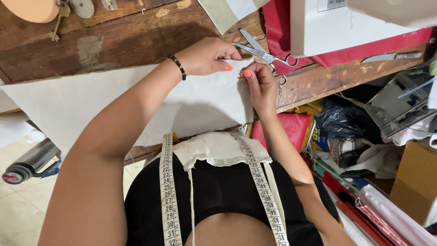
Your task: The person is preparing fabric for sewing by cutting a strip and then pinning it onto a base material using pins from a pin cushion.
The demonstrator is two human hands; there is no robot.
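Note:
A long strip of white fabric lies across the dark wooden table. My left hand presses on the fabric's far right corner, fingers curled, a black bead bracelet on the wrist. My right hand pinches the fabric's right edge just beside it; whether something small sits between the fingertips I cannot tell. Silver scissors lie on the table right behind both hands, blades pointing left. A white measuring tape hangs around my neck.
A white sewing machine stands on red cloth at the back right. A metal blade tool lies near the table's right edge. Bags, boxes and rolls crowd the floor at right. A peach round object and key sit back left.

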